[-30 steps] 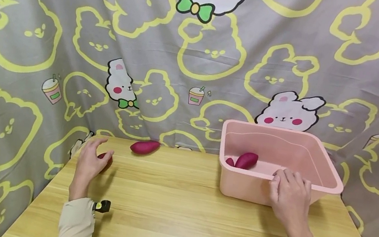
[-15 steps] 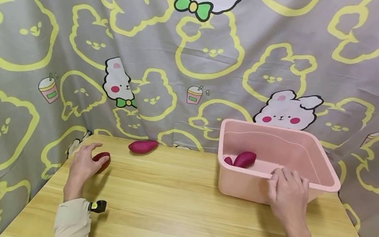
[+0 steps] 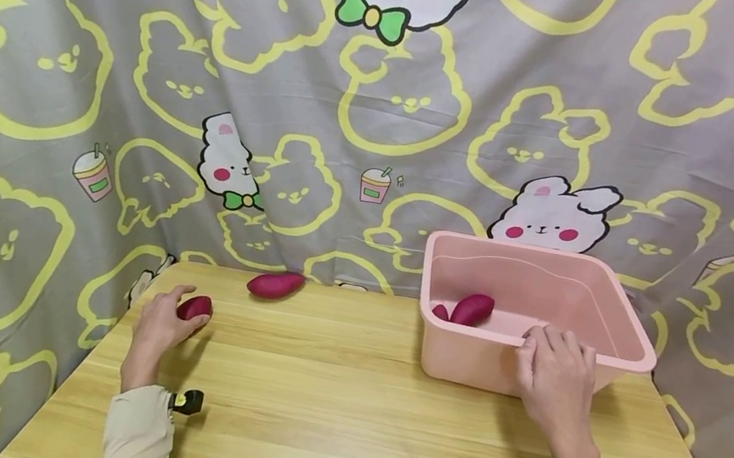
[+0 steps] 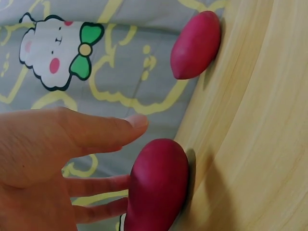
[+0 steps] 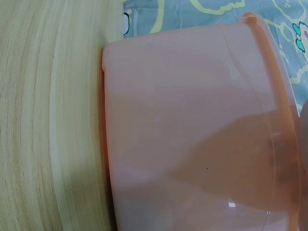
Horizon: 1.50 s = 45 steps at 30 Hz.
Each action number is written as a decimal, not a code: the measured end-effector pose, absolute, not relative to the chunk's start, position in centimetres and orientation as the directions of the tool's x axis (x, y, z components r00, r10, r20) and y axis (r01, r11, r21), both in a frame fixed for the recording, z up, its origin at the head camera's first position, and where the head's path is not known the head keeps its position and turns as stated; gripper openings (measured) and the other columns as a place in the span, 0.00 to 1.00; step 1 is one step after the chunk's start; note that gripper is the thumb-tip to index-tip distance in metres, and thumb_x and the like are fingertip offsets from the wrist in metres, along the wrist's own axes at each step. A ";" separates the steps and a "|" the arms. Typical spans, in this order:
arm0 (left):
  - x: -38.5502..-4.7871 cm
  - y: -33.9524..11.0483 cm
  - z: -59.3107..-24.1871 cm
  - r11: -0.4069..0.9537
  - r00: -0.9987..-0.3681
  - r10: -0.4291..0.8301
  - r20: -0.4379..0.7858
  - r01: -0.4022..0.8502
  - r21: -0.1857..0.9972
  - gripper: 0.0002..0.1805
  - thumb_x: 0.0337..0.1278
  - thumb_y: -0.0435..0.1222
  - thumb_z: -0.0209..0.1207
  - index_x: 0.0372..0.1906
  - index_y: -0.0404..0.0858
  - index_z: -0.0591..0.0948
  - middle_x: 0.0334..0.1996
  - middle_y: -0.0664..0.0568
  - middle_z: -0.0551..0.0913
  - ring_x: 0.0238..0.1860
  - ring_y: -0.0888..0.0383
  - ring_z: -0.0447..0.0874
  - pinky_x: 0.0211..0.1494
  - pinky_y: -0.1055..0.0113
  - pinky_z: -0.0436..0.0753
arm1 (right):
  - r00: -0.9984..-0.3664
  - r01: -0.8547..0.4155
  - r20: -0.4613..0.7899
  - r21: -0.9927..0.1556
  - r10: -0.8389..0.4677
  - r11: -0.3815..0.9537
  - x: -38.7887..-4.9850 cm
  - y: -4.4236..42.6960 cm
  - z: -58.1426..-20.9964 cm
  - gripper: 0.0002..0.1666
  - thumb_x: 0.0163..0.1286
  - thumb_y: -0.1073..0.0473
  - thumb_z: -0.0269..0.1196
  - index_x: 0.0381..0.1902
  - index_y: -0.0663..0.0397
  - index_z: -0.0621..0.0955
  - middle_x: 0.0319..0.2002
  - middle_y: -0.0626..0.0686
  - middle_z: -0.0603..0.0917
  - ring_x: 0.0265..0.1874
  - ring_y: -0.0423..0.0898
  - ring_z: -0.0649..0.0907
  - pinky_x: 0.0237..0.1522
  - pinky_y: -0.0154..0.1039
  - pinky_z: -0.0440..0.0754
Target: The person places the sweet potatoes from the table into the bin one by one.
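At the left of the table my left hand (image 3: 161,328) is beside a purple sweet potato (image 3: 196,308). The left wrist view shows the thumb (image 4: 110,132) apart from this sweet potato (image 4: 159,185), with fingers reaching behind it; whether they touch it cannot be told. A second sweet potato (image 3: 276,285) lies by the curtain at the table's back edge. On the right, my right hand (image 3: 557,381) grips the front rim of a pink plastic bin (image 3: 469,358). Inside the bin lie a sweet potato (image 3: 473,310) and part of another (image 3: 440,312), half hidden by the rim.
A grey curtain (image 3: 415,123) with cartoon rabbits and yellow outlines hangs behind the wooden table (image 3: 333,420) and along both sides. The bin stands at the table's back right, near the curtain. Small black cameras sit on both wrists.
My left hand has settled lower around the near sweet potato, which now shows more between thumb and fingers. The right hand stays on the bin's rim. The whole view has shifted slightly.
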<state>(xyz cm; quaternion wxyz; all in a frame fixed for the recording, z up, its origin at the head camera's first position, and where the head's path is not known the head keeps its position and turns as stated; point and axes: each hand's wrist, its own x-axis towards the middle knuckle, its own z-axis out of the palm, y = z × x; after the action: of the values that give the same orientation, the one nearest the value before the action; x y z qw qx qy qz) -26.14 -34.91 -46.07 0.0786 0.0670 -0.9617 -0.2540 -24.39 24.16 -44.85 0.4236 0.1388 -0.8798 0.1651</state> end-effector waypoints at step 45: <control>-26.6 -35.5 -47.2 0.824 -0.982 -0.165 0.088 -0.089 0.560 0.35 0.56 0.28 0.65 0.67 0.18 0.67 0.59 0.19 0.74 0.57 0.25 0.75 0.60 0.35 0.74 | -0.599 -0.389 0.794 -0.173 -0.106 0.905 -24.3 24.1 -44.8 0.18 0.75 0.55 0.42 0.31 0.56 0.74 0.30 0.56 0.78 0.33 0.60 0.73 0.40 0.57 0.65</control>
<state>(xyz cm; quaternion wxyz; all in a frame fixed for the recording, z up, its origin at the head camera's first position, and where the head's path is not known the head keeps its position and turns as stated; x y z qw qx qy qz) -26.56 -35.52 -47.18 0.0663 0.0666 -0.9527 -0.2890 -24.28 24.08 -44.85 0.4252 0.1408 -0.8784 0.1667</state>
